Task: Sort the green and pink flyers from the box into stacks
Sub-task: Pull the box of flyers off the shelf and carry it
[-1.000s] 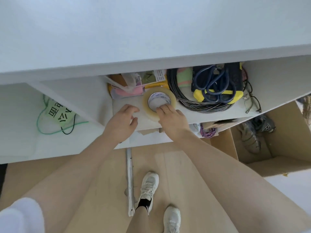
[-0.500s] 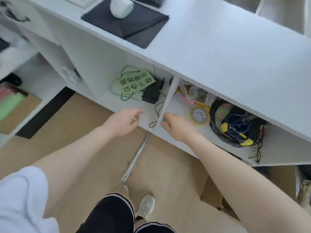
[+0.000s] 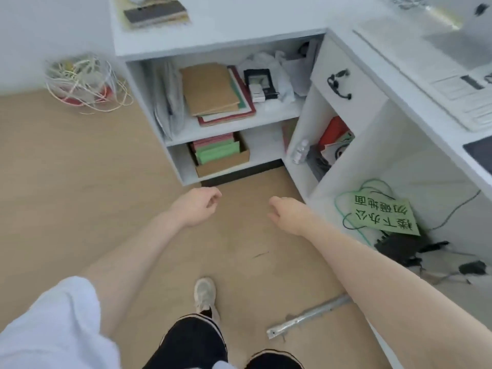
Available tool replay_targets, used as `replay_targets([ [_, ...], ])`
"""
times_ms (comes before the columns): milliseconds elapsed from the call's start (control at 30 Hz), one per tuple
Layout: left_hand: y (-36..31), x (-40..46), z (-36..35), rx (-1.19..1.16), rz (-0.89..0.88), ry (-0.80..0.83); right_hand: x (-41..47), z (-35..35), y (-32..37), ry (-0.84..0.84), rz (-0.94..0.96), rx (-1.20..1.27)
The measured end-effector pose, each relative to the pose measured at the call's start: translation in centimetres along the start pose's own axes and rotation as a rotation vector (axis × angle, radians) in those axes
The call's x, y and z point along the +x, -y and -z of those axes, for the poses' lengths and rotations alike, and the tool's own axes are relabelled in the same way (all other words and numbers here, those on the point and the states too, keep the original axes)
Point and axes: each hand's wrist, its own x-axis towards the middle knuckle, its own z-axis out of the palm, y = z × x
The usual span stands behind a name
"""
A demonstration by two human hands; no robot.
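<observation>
Left hand [image 3: 195,207] and right hand [image 3: 286,214] hang loosely curled, holding nothing, above the floor [image 3: 80,182]. Ahead, the box [image 3: 223,162] of flyers [image 3: 217,150] sits on the bottom shelf [image 3: 262,153], unobstructed.

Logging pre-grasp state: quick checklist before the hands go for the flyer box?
1. Box located, bottom shelf: ok.
2. Green flyers and pink flyers visible inside: ok.
3. Left hand free, fingers loosely curled: ok.
4. Right hand free: ok.
5. Hands touching the box: not ok, both are over the floor short of the shelf.
6. Floor path to the box clear; metal bracket lies behind the hands: ok.
</observation>
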Motion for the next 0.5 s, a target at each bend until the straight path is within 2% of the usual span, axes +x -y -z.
replay_targets([
  [200,9.4,5.4,4.3,-0.082,0.154,0.059,12.5,2.8,4.0,0.112,-0.012,0.038],
  [500,13.4,17.5,6.2,-0.232,0.322,0.038,29.3,8.5,-0.6,0.113,-0.071,0.103],
])
